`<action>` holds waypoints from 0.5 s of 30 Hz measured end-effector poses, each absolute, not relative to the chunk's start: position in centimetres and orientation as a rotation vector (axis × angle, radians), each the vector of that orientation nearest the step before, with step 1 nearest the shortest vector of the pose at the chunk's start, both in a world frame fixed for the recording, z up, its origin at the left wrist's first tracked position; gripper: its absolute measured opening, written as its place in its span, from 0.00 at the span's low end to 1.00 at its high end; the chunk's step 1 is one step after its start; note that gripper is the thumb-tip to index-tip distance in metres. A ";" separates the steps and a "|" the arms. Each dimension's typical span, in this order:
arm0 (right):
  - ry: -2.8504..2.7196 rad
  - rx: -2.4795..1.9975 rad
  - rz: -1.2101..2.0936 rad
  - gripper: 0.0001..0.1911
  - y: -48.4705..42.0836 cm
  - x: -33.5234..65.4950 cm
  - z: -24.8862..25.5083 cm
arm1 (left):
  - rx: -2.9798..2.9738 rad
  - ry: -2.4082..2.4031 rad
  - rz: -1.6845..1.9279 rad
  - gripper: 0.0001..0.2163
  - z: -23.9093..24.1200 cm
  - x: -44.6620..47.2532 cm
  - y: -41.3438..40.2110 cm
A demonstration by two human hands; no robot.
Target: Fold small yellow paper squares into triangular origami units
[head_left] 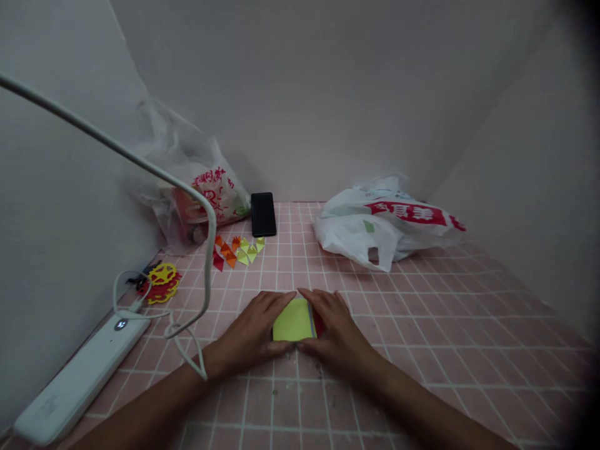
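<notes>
A yellow-topped stack of square paper (pixel 294 321) lies flat on the tiled surface between my two hands. A bluish strip and some red show along its right side. My left hand (pixel 260 325) cups the left edge, thumb at the near side and fingers at the far side. From the right, my right hand (pixel 334 326) curves round the stack the same way, partly covering the red part. The fingertips of both hands almost meet at the far edge. Small folded paper pieces (pixel 238 251) in red, orange and yellow lie further off, left of centre.
A black phone (pixel 263 214) rests by the back wall. Plastic bags stand at the left (pixel 206 187) and right (pixel 389 222). At the left are yellow and red gear-shaped pieces (pixel 162 281) and a white power strip (pixel 84 378). A white cable (pixel 209 250) hangs across the left side.
</notes>
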State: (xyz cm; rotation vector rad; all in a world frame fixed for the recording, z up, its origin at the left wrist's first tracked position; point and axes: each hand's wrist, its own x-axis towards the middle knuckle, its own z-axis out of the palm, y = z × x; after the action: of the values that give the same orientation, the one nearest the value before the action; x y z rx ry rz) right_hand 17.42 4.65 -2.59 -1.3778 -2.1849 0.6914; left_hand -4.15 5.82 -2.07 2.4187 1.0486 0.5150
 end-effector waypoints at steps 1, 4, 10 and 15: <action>-2.184 -1.365 0.685 0.42 4.6 17.4 -2.5 | 2.418 1.041 0.514 0.37 -1.9 -4.1 5.8; -2.181 -1.333 0.667 0.39 4.5 17.5 -2.4 | 2.413 1.012 0.518 0.36 -1.6 -4.0 5.9; -2.240 -1.355 0.646 0.36 4.2 17.5 -2.1 | 2.413 1.002 0.545 0.32 -1.4 -4.3 5.9; -2.255 -1.351 0.631 0.31 4.0 17.6 -2.2 | 2.407 0.991 0.537 0.29 -1.4 -4.5 5.9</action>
State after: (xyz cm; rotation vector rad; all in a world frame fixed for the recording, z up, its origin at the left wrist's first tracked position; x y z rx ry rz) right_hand 17.57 3.98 -2.24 -1.3510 -2.2552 0.6306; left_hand -4.50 5.94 -1.37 2.4072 0.9915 0.5369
